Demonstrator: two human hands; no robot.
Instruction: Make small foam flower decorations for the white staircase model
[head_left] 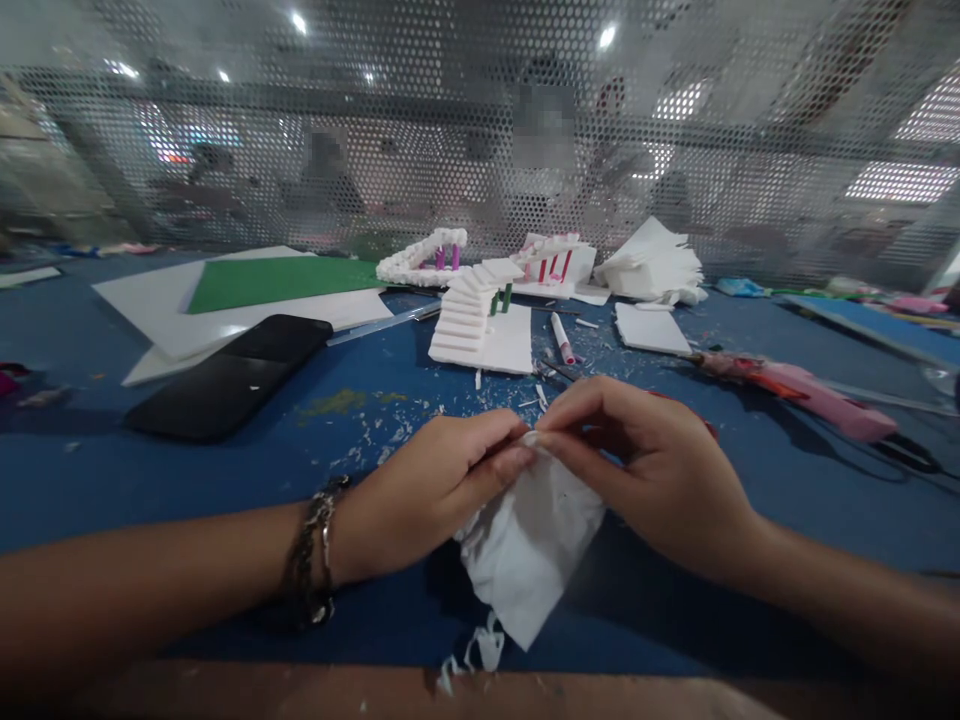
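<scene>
Between both hands hangs a crumpled white tissue (536, 550), its pointed corner drooping toward the table's front edge. My left hand (450, 465) pinches its top edge between thumb and fingers. Close beside it, my right hand (630, 450) pinches the same edge with thumb and forefinger. Torn white strips (487, 645) dangle or lie just below the tissue. Beyond the hands is a small white model staircase (465, 315) on a square base, with green posts under its upper landing.
A black phone (232, 375) lies left, near white sheets and a green sheet (285, 282). Right are a pink glue gun (817, 395) with a cord and a stack of white tissues (652, 265). A marker (562, 338) and white scraps lie mid-table. A perforated metal screen (450, 130) stands behind.
</scene>
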